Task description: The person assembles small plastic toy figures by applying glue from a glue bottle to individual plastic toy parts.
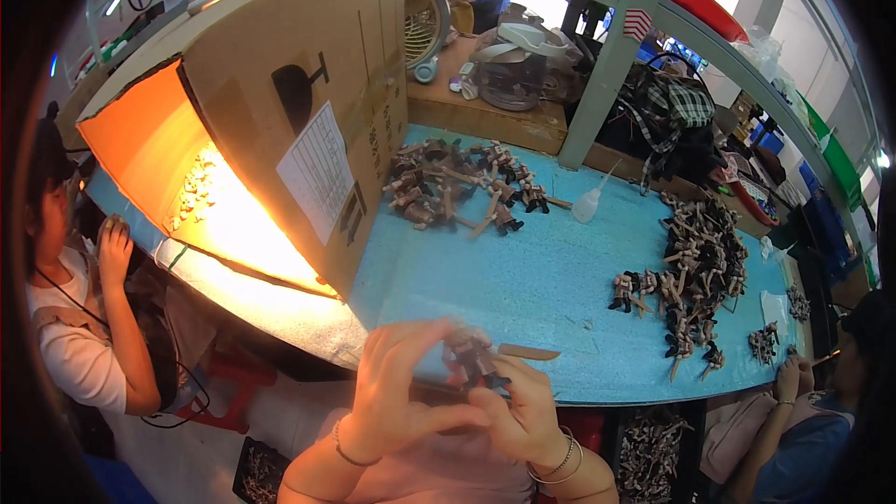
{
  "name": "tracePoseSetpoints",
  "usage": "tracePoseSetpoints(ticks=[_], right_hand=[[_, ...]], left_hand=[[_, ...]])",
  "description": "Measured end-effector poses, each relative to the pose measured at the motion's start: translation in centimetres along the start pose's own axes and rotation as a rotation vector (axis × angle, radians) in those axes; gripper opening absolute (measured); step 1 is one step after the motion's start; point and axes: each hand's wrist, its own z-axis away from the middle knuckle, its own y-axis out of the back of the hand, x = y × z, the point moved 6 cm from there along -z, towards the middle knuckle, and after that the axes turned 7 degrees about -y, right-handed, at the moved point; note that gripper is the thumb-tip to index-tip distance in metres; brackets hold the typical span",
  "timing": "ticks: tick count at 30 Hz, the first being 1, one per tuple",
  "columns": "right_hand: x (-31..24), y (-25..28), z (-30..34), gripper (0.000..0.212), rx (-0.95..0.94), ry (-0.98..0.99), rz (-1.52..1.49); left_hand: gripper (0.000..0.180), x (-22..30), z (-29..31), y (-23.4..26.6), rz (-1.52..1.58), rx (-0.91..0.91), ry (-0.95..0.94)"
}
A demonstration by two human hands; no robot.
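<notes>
Close to the table's near edge, my left hand point(397, 387) and my right hand point(523, 415) are closed around a small toy figure point(471, 359) with a brown body and black boots. The left fingers are at its head end, slightly blurred; the right thumb and fingers grip near its boots. A flat brown strip point(529, 352) sticks out to the right, just above my right hand; whether it belongs to the figure I cannot tell. Beyond my hands, a loose pile of similar figures point(457, 182) lies on the blue table point(448, 271). A larger heap of figures point(700, 252) lies to the right.
A big cardboard box point(271, 65), lit orange inside, stands at left with small pieces in it. A white needle-tipped bottle point(586, 206) stands mid-table. A grey post point(621, 65) rises behind. A person point(79, 308) sits left, another person point(803, 429) right. Black bin point(653, 448) below.
</notes>
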Motion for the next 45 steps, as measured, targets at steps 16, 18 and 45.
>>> tracePoseSetpoints(ticks=[16, 18, 45], right_hand=[[0.4, 0.5, 0.1, 0.021, -0.048, -0.162, -0.250], [1.1, 0.8, 0.6, 0.022, -0.103, -0.164, -0.221], [2.6, 10.4, 3.4, 0.015, 0.175, -0.008, 0.305]], left_hand=[[0.076, -0.1, -0.2, -1.1, -0.052, -0.085, -0.075], [0.076, -1.0, 0.4, -1.2, 0.186, -0.107, 0.065], [0.063, -1.7, 3.2, -8.1, 0.463, -0.230, 0.249]])
